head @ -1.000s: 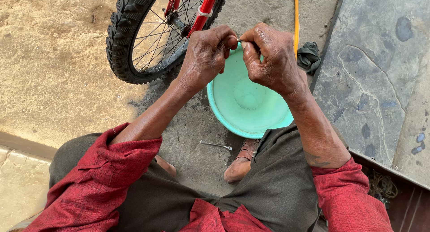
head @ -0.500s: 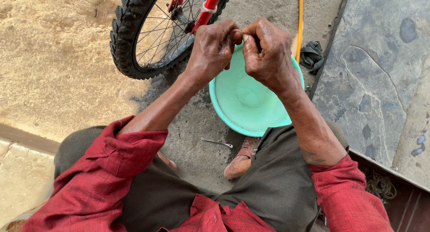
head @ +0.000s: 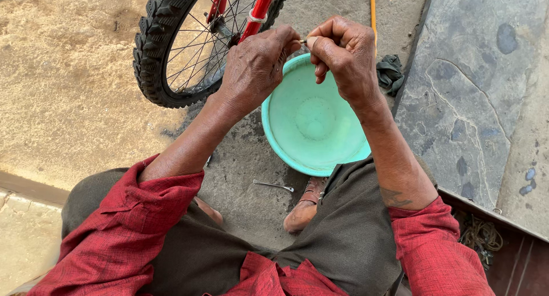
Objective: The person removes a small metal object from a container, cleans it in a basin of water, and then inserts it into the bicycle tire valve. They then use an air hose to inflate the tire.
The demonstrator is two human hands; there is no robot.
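My left hand (head: pixel 257 64) and my right hand (head: pixel 343 56) meet fingertip to fingertip above a green plastic basin (head: pixel 311 124). Between them they pinch a small thin metal part (head: pixel 303 41), only its tip showing. Both hands are closed around it. The basin sits on the rough ground between my knees and looks empty. A bicycle wheel (head: pixel 191 44) with a knobby black tyre and a red frame stands just beyond my left hand.
A thin metal pin (head: pixel 273 186) lies on the ground near my sandalled foot (head: pixel 306 207). A dark crumpled rag (head: pixel 390 73) lies beside a grey stone slab (head: pixel 486 96) on the right. A yellow rod (head: pixel 373 4) runs up past the basin. Sandy ground spreads left.
Both hands stay joined over the basin, with small finger shifts around the part. The view has drifted slightly; the wheel sits a little further right in frame.
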